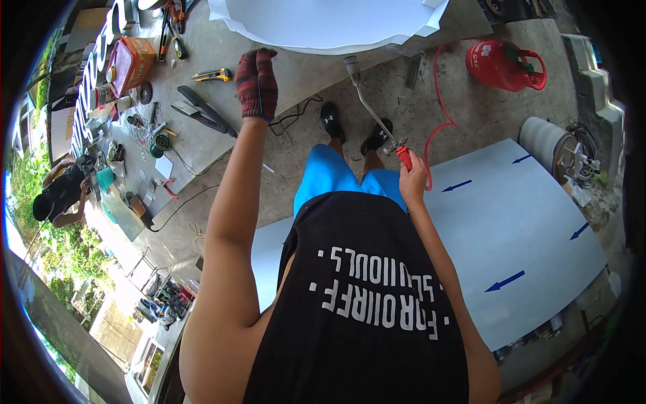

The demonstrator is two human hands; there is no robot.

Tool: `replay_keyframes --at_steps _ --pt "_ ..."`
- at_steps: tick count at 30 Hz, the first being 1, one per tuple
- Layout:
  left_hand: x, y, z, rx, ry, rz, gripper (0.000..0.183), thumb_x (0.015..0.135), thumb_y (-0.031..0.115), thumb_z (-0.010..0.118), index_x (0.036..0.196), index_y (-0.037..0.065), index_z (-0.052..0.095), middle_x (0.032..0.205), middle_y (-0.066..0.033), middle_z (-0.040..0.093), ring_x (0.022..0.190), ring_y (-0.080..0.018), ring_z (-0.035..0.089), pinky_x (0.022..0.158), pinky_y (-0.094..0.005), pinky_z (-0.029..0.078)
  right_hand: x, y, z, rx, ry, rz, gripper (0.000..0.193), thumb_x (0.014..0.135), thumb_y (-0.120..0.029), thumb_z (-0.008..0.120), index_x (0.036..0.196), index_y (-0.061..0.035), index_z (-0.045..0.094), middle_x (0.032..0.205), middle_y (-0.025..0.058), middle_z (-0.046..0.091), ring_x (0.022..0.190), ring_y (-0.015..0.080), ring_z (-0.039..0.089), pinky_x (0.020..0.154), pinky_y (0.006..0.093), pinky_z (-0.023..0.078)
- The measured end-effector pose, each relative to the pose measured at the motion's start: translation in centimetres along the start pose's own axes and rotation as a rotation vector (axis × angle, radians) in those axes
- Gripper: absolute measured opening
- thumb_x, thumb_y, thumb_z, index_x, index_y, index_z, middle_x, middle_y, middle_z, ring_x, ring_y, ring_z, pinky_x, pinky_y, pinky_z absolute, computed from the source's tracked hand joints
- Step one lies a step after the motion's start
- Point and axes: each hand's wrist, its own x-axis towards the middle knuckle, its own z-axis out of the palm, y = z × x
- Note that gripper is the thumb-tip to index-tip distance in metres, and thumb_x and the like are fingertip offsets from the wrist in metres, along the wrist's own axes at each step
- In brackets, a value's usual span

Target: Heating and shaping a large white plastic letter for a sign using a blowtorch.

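Note:
My right hand [412,176] is closed around the red handle of a gas torch [370,108]. The torch's metal tube runs up and left, with its burner cup by the near edge of a large white round panel [330,23] whose rim is wavy and bent up. A red hose [436,101] links the torch with a red gas cylinder [506,65]. No flame is visible. My left hand [257,84], in a red and black knitted glove, is over the table edge just left of the panel's rim. Its fingers are foreshortened, so their grip is unclear.
On the grey table [296,77] lie a yellow utility knife [212,75], a dark flat tool [205,111], pliers and a square tub [131,66]. Behind on the right is a white sheet [498,229] with blue arrows. Another person [64,192] works at far left.

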Motion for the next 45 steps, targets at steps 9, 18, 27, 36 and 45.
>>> replay_keyframes --at_steps 9,18,27,36,45 --pt "-13.3 -7.5 -0.9 0.043 -0.198 -0.426 0.037 0.106 0.034 0.049 0.105 0.004 0.070 0.103 -0.0116 0.073 0.100 -0.0248 0.065 0.096 -0.0364 0.046 1.0 0.5 -1.1 -0.020 0.063 -0.033 0.046 0.084 -0.002 0.067 0.130 -0.0027 0.061 0.115 0.0188 0.064 0.108 0.0403 0.063 0.092 0.0487 0.048" --pt "-15.1 -8.2 -1.5 0.126 -0.300 -0.424 0.039 0.104 0.035 0.047 0.103 0.005 0.071 0.106 -0.0186 0.069 0.106 -0.0355 0.063 0.096 -0.0420 0.047 1.5 1.4 -2.1 -0.073 0.095 -0.067 0.045 0.084 -0.001 0.068 0.128 -0.0010 0.061 0.111 0.0207 0.064 0.104 0.0420 0.063 0.089 0.0490 0.050" --pt "-13.0 -6.2 -0.2 0.172 -0.302 -0.259 0.028 0.102 0.026 0.054 0.101 0.004 0.070 0.102 -0.0170 0.071 0.100 -0.0340 0.066 0.091 -0.0400 0.049 1.5 2.1 -2.8 -0.054 0.115 -0.069 0.045 0.083 0.000 0.068 0.128 -0.0004 0.061 0.113 0.0218 0.065 0.105 0.0430 0.063 0.091 0.0488 0.050" --pt "5.7 2.9 7.3 0.465 -0.682 0.240 0.048 0.106 0.046 0.037 0.127 0.016 0.068 0.130 -0.0124 0.066 0.124 -0.0357 0.057 0.110 -0.0453 0.040 1.4 2.4 -2.7 -0.098 0.090 -0.066 0.047 0.083 -0.001 0.067 0.130 -0.0025 0.061 0.116 0.0214 0.063 0.108 0.0428 0.062 0.094 0.0485 0.048" --pt "8.8 4.8 11.2 0.395 -1.162 -0.136 0.063 0.101 0.066 0.029 0.136 0.028 0.065 0.145 -0.0071 0.058 0.132 -0.0302 0.052 0.115 -0.0469 0.034 1.3 1.5 -2.6 -0.066 0.073 -0.032 0.046 0.084 -0.002 0.067 0.129 -0.0027 0.061 0.119 0.0204 0.063 0.111 0.0417 0.060 0.095 0.0495 0.047"
